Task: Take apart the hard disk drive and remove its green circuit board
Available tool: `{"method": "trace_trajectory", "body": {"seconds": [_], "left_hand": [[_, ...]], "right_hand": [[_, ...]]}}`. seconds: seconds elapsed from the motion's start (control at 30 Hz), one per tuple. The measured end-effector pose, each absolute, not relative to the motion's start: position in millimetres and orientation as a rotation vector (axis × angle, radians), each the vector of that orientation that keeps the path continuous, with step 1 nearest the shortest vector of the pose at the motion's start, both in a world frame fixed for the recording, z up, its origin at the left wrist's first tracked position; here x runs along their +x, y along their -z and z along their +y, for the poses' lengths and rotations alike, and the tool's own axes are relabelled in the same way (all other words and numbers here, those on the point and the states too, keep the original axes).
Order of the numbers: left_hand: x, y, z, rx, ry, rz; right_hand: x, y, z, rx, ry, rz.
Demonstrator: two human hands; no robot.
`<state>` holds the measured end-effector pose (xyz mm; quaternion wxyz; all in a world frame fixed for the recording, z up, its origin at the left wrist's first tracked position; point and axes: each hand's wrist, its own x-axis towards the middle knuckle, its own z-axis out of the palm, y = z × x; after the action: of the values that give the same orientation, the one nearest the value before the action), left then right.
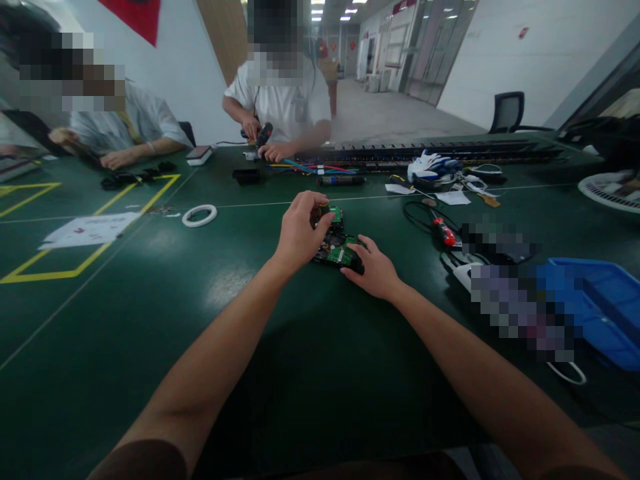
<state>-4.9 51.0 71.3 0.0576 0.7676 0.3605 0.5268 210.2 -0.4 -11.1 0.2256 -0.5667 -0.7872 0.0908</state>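
Note:
A black housing with a green circuit board (341,255) in it lies on the table in front of me. Just behind it is a smaller part with a green circuit board (337,215); whether the two parts touch or are wired together I cannot make out. My left hand (303,225) curls over this smaller part from the left, thumb and fingers closed on it and partly hiding it. From the right, my right hand (374,268) grips the edge of the housing, its thumb at the front and its fingers over the board.
A roll of white tape (199,215) lies left. On the right are a red screwdriver (444,231), cables, and a blue tray (600,307). Gloves (434,168) and a black cylindrical tool (342,181) lie farther back. Two co-workers sit across; one holds a power tool (264,135).

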Motion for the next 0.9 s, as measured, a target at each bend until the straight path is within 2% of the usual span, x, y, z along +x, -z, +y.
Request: {"method": "trace_trajectory", "body": {"seconds": [0.33,0.67,0.9], "left_hand": [[-5.8,-78.9,45.4,2.385,-1.639,1.127],[0.0,-64.3,50.9,2.157,-1.675,1.1],[-2.1,-70.5,47.9,2.263,-1.628,1.103]], "right_hand": [[211.0,10.9,-1.2,-1.561,-0.26,-2.172],[210.8,10.6,-0.6,-1.565,-0.255,-2.181],[210.4,11.1,-0.5,-1.562,-0.245,-2.178]]}}
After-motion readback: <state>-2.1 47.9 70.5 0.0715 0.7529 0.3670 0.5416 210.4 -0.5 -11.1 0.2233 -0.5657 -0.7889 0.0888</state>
